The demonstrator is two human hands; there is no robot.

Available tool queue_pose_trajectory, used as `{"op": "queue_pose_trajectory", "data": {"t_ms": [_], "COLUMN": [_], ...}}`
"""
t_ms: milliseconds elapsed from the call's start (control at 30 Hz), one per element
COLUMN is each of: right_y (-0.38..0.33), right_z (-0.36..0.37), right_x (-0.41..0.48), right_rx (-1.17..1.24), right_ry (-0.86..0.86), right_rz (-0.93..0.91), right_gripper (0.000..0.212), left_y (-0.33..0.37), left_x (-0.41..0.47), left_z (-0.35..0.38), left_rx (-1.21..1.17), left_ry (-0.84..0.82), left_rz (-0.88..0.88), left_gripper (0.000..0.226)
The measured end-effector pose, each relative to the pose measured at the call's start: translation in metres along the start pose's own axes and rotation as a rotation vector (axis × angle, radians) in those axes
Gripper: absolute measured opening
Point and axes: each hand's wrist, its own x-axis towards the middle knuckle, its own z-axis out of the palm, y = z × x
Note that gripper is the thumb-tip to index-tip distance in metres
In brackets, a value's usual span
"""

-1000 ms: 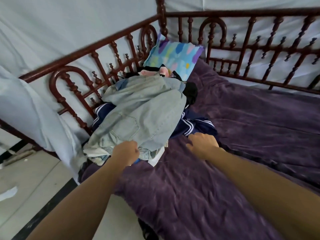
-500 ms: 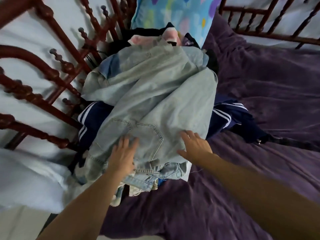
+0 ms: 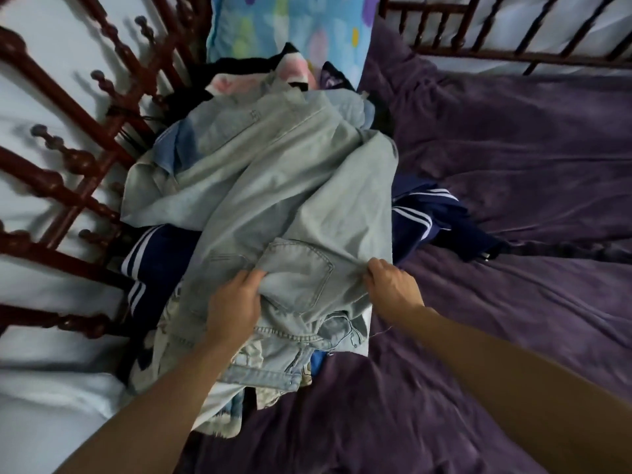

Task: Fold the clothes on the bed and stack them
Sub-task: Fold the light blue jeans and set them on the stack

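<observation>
Two bare hands gripping pale denim jeans (image 3: pixel 273 206) atop a clothes heap.
Left hand (image 3: pixel 234 304) and right hand (image 3: pixel 390 289) are pinching soft, crumpled fabric; the pile is resting on a purple velvety bedspread (image 3: pixel 513 302).

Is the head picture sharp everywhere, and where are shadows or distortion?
Head view: the light denim jeans and both hands, left hand and right hand, are fairly sharp; the forearms blur near the bottom edge; the wooden bed rail curves from wide-angle distortion and casts soft shadows.

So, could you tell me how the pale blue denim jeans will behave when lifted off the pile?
The pale blue denim jeans will probably sag: they drape in folds. Likely heavy, being long denim. Both hands' grip bunches the fabric easily.
</observation>
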Motion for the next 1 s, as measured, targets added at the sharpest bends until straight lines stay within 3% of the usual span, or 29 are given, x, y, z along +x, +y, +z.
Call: {"op": "queue_pose_trajectory", "data": {"t_ms": [300,600,800,1000], "right_y": [0.099,0.243,0.353,0.45], "right_z": [-0.134,-0.255,-0.293,-0.278], "right_x": [-0.1,-0.282,-0.405,-0.488], "right_rx": [0.111,0.101,0.077,0.159], "right_ry": [0.37,0.638,0.695,0.708], "right_rz": [0.177,0.359,0.599,0.962], "right_gripper": [0.014,0.016,0.019,0.02], "left_y": [0.182,0.404,0.547,0.672], "left_x": [0.032,-0.057,-0.119,-0.142], "left_z": [-0.059,-0.049,-0.002,0.053], "left_rx": [-0.112,-0.244,-0.357,-0.456], "left_ry": [0.159,0.139,-0.127,-0.333], "left_rz": [0.297,0.563,0.681,0.737], "left_gripper": [0.035,0.035,0.04,0.034]}}
